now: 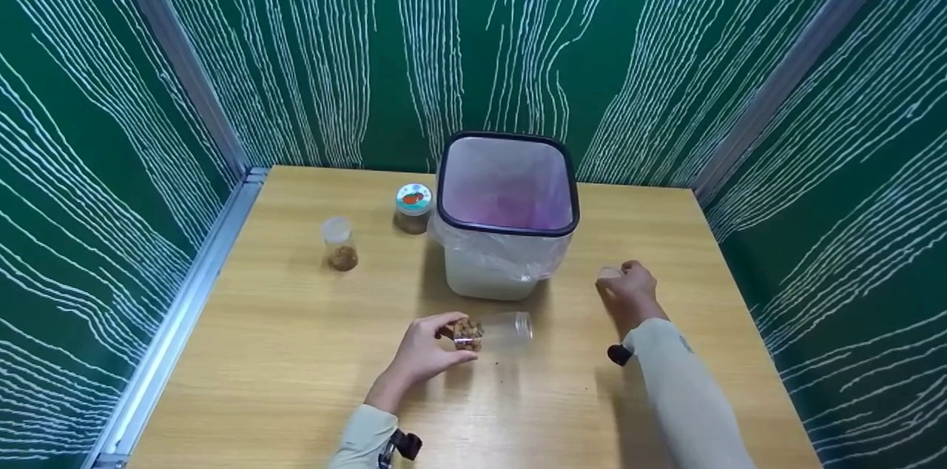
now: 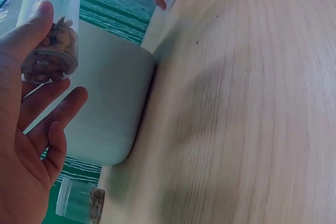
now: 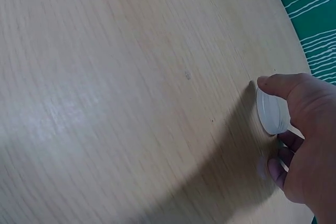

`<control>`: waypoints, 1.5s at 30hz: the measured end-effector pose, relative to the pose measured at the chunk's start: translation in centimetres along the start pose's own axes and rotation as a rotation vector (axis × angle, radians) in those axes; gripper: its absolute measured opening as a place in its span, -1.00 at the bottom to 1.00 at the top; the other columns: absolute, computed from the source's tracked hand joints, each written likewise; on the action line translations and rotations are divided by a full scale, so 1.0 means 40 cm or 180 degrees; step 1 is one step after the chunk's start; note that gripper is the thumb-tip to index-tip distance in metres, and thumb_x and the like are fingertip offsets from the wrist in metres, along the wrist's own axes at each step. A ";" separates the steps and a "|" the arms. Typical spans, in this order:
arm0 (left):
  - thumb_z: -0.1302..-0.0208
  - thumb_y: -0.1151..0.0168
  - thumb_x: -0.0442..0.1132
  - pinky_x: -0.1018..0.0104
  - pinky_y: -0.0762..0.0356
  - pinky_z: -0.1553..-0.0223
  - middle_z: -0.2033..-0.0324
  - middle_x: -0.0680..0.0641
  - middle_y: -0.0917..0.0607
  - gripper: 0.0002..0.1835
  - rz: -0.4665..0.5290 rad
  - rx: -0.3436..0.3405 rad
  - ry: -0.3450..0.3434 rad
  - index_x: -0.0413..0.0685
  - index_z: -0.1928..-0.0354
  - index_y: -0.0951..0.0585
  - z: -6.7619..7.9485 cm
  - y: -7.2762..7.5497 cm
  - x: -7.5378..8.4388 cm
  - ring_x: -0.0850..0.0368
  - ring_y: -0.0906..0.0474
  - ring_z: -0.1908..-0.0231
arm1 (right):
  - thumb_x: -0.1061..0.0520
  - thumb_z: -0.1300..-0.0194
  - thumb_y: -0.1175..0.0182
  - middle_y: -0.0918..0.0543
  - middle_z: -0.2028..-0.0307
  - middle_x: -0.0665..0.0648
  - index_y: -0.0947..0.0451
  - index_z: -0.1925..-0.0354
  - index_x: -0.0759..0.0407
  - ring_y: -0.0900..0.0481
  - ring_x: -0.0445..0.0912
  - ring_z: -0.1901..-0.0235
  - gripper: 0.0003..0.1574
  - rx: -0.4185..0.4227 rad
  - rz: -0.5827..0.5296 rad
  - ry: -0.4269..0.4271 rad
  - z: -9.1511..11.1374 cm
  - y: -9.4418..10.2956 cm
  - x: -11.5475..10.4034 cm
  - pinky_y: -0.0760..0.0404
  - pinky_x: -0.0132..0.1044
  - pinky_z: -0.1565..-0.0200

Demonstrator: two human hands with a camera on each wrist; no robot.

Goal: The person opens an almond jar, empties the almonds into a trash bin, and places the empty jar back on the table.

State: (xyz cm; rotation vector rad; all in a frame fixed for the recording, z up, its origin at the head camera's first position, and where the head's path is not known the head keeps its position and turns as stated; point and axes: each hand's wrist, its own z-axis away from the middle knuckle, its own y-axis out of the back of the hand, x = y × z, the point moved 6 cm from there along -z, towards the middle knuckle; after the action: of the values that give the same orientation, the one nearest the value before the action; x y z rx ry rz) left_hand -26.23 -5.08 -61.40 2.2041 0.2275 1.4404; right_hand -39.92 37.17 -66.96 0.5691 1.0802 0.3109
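Observation:
My left hand (image 1: 425,351) grips the base end of a clear plastic jar (image 1: 508,328) between thumb and fingers. The jar lies on its side in the head view, its uncapped mouth toward the right. Small brown chunks (image 2: 60,40) are gathered at the base end, by the fingers. Over to the right of the bin, my right hand (image 1: 632,288) pinches a round white lid (image 3: 270,111) by its rim, low at the tabletop. The lid stands tilted on edge in the right wrist view.
A bin (image 1: 488,273) with a black rim and a clear liner stands at the back middle. Left of it are a jar with a picture lid (image 1: 413,199) and a second clear jar (image 1: 339,243) with brown contents. Green, white-lined walls (image 1: 422,25) enclose the table.

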 end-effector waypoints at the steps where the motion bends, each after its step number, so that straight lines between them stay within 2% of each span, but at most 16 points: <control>1: 0.16 -0.57 0.12 0.12 -0.62 0.22 0.21 0.12 -0.70 -0.33 -0.0003 -0.0001 0.0002 0.03 -0.05 -0.64 0.001 0.001 -0.001 0.23 -0.60 0.31 | 0.06 -0.08 -0.34 -0.21 -0.32 0.42 0.00 -0.46 0.27 -0.28 0.23 -0.17 0.12 0.0022 0.0021 0.0023 0.001 0.000 0.000 -0.35 0.14 -0.18; 5: 0.15 -0.58 0.09 0.19 -0.62 0.25 0.24 0.15 -0.69 -0.36 -0.0049 0.0007 -0.0015 0.08 -0.04 -0.65 0.004 0.008 -0.003 0.23 -0.61 0.32 | -0.07 -0.13 -0.32 -0.25 -0.30 0.41 -0.05 -0.44 0.30 -0.20 0.26 -0.22 0.09 0.0154 0.0102 0.0146 0.011 0.009 -0.011 -0.34 0.12 -0.19; 10: 0.16 -0.56 0.15 0.32 -0.57 0.25 0.24 0.16 -0.69 -0.35 -0.0114 0.0004 0.0013 0.11 -0.04 -0.64 0.009 0.014 -0.013 0.18 -0.61 0.32 | -0.21 -0.30 -0.17 -0.29 -0.27 0.42 -0.11 -0.40 0.34 -0.09 0.32 -0.28 -0.03 0.0177 0.0164 0.0234 0.017 0.025 -0.038 -0.27 0.14 -0.24; 14: 0.15 -0.55 0.17 0.34 -0.57 0.27 0.24 0.14 -0.69 -0.33 -0.0116 0.0008 0.0025 0.06 -0.04 -0.65 0.017 0.017 -0.021 0.20 -0.60 0.33 | -0.11 -0.38 -0.10 -0.32 -0.24 0.46 -0.21 -0.32 0.41 -0.24 0.30 -0.24 -0.20 0.0216 0.0114 0.0452 0.018 0.034 -0.092 -0.34 0.09 -0.20; 16: 0.16 -0.56 0.15 0.34 -0.58 0.28 0.25 0.12 -0.69 -0.32 -0.0116 0.0027 0.0025 0.01 -0.04 -0.65 0.021 0.019 -0.022 0.22 -0.59 0.33 | -0.03 -0.40 -0.09 -0.34 -0.22 0.44 -0.25 -0.29 0.43 -0.33 0.26 -0.20 -0.29 0.0242 -0.0005 0.0532 0.022 0.039 -0.127 -0.38 0.03 -0.18; 20: 0.16 -0.58 0.11 0.33 -0.58 0.28 0.25 0.10 -0.70 -0.32 -0.0089 0.0049 0.0055 -0.04 -0.04 -0.65 0.028 0.021 -0.024 0.21 -0.59 0.33 | 0.04 -0.42 -0.07 -0.37 -0.21 0.39 -0.27 -0.28 0.42 -0.35 0.20 -0.19 -0.36 0.0221 -0.0344 0.0620 0.036 0.047 -0.204 -0.38 -0.04 -0.19; 26: 0.16 -0.57 0.11 0.34 -0.59 0.26 0.24 0.06 -0.70 -0.33 -0.0090 0.0026 0.0097 0.01 -0.04 -0.65 0.036 0.021 -0.020 0.22 -0.61 0.33 | 0.00 -0.45 -0.04 -0.37 -0.21 0.35 -0.23 -0.32 0.38 -0.36 0.17 -0.20 -0.34 -0.0042 -0.0835 0.0725 0.090 0.058 -0.325 -0.38 -0.07 -0.18; 30: 0.15 -0.59 0.04 0.33 -0.60 0.27 0.23 0.04 -0.70 -0.35 -0.0036 0.0000 0.0133 -0.02 -0.05 -0.65 0.040 0.017 -0.020 0.21 -0.61 0.32 | -0.03 -0.46 -0.02 -0.35 -0.24 0.32 -0.19 -0.37 0.32 -0.38 0.15 -0.18 -0.32 -0.0197 -0.1178 0.0811 0.145 0.069 -0.395 -0.39 -0.03 -0.19; 33: 0.14 -0.58 0.08 0.30 -0.61 0.27 0.24 0.05 -0.71 -0.34 0.0017 -0.0035 0.0180 -0.02 -0.05 -0.64 0.043 0.015 -0.027 0.20 -0.62 0.31 | -0.02 -0.46 -0.03 -0.34 -0.27 0.31 -0.19 -0.39 0.28 -0.41 0.11 -0.14 -0.33 -0.0243 -0.1385 0.0944 0.189 0.075 -0.443 -0.40 -0.01 -0.17; 39: 0.15 -0.54 0.17 0.28 -0.61 0.26 0.24 0.07 -0.71 -0.33 0.0015 -0.0047 0.0238 0.05 -0.05 -0.65 0.049 0.016 -0.036 0.22 -0.63 0.31 | -0.01 -0.46 -0.06 -0.36 -0.27 0.28 -0.20 -0.38 0.23 -0.45 0.07 -0.08 -0.34 -0.0280 -0.1482 0.1211 0.259 0.078 -0.511 -0.47 -0.07 -0.06; 45: 0.15 -0.55 0.15 0.30 -0.60 0.26 0.25 0.07 -0.72 -0.35 0.0007 -0.0007 0.0198 0.10 -0.04 -0.65 0.052 0.016 -0.038 0.23 -0.63 0.32 | 0.01 -0.45 -0.08 -0.38 -0.27 0.30 -0.19 -0.39 0.21 -0.43 0.14 -0.11 -0.34 -0.0326 -0.1439 0.1315 0.291 0.064 -0.545 -0.50 -0.05 -0.02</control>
State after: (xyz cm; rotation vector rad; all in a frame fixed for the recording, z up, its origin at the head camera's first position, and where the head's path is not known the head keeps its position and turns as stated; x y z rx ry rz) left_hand -25.10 -6.89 -63.01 2.1604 0.2445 1.5112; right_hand -39.17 25.00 -45.32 0.1569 1.5453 0.0849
